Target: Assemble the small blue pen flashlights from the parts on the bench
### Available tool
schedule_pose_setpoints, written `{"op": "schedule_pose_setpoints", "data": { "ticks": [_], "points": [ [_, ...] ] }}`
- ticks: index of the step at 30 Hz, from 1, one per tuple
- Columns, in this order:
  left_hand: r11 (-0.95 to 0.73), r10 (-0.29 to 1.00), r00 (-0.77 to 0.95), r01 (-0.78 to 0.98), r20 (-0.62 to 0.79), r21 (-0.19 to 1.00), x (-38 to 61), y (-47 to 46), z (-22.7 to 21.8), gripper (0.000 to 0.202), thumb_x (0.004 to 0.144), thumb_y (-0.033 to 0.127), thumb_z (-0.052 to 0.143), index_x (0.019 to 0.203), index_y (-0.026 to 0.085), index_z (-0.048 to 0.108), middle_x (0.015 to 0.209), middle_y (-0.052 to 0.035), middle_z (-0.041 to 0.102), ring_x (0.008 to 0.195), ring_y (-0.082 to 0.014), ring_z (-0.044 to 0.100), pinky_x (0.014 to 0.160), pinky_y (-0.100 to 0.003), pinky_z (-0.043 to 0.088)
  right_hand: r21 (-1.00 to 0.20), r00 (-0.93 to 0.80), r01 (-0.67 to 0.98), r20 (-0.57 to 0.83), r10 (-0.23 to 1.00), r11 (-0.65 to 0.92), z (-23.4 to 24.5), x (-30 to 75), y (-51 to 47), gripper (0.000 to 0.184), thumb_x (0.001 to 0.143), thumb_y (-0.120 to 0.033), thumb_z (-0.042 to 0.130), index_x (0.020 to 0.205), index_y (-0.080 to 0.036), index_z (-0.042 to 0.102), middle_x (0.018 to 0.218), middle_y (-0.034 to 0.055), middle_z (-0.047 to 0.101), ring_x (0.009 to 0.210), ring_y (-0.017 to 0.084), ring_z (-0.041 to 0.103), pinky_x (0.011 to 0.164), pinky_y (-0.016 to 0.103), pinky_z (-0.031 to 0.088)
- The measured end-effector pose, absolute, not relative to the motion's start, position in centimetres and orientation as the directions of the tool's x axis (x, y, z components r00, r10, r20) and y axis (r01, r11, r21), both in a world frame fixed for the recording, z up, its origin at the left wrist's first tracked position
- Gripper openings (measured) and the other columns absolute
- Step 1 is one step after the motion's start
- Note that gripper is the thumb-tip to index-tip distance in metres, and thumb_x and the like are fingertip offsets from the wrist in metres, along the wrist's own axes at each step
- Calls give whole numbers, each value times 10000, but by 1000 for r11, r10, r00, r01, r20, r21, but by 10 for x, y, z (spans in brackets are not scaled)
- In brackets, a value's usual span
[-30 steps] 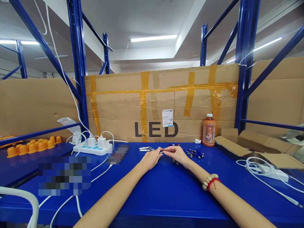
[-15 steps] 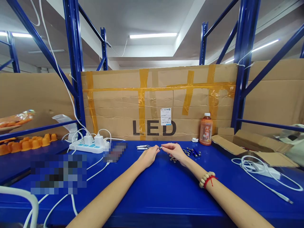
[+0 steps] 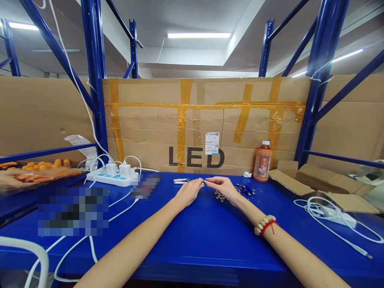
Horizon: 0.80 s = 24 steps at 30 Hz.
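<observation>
My left hand (image 3: 189, 193) and my right hand (image 3: 224, 187) meet above the blue table, fingertips pinched together. Between them is a small shiny metal part (image 3: 205, 182), too small to name, and both hands grip it. Silver pen-like rods (image 3: 181, 181) lie just left of my left fingers. Under my right hand is a pile of small metal pieces (image 3: 221, 197), partly covered by it. Blue cylinders with metal ends (image 3: 247, 191) lie to the right of that hand.
A power strip (image 3: 115, 180) with white plugs and cables stands at left, near pixelated items. An orange drink bottle (image 3: 262, 162), an open cardboard box (image 3: 289, 180) and a coiled white cable (image 3: 318, 210) are at right. Another person's hand (image 3: 10, 181) holds a clear bag of orange things.
My view has shifted slightly. Both my hands keep their pinch on the small part. At far left, the other person's hand and the clear bag have moved lower and further into view.
</observation>
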<state>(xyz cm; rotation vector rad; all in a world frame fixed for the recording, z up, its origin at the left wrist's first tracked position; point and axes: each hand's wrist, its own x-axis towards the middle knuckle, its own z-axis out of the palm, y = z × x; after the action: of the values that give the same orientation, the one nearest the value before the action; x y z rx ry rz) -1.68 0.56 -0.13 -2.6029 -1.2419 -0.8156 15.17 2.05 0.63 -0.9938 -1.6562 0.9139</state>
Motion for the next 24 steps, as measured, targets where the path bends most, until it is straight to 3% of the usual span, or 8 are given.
{"op": "schedule_pose_setpoints", "data": {
  "ticks": [8,15,24],
  "points": [
    [-656,664,500,746,556,112,-17,7,-2,226,905,273,240,1026,190,411,963,-54,575,890,-170,549,753,-285,428,-903,-216,182,350,911,390,4,153,24,409,566,-411,663,883,-151,672,772,58,665,508,68,474,395,167,323],
    [-727,607,529,671,593,145,-18,6,-3,249,898,256,266,1110,207,388,1089,-60,551,989,-165,527,830,-299,423,-892,-251,124,396,883,435,4,153,23,387,512,-428,689,772,-141,685,720,41,644,475,53,440,381,168,325],
    [-764,525,586,644,618,38,-19,7,-6,240,894,228,271,1062,174,434,1056,-69,570,956,-165,536,813,-289,431,-843,-314,89,482,818,531,2,152,26,328,489,-445,697,577,-134,642,686,23,581,436,41,398,374,197,310]
  ]
}}
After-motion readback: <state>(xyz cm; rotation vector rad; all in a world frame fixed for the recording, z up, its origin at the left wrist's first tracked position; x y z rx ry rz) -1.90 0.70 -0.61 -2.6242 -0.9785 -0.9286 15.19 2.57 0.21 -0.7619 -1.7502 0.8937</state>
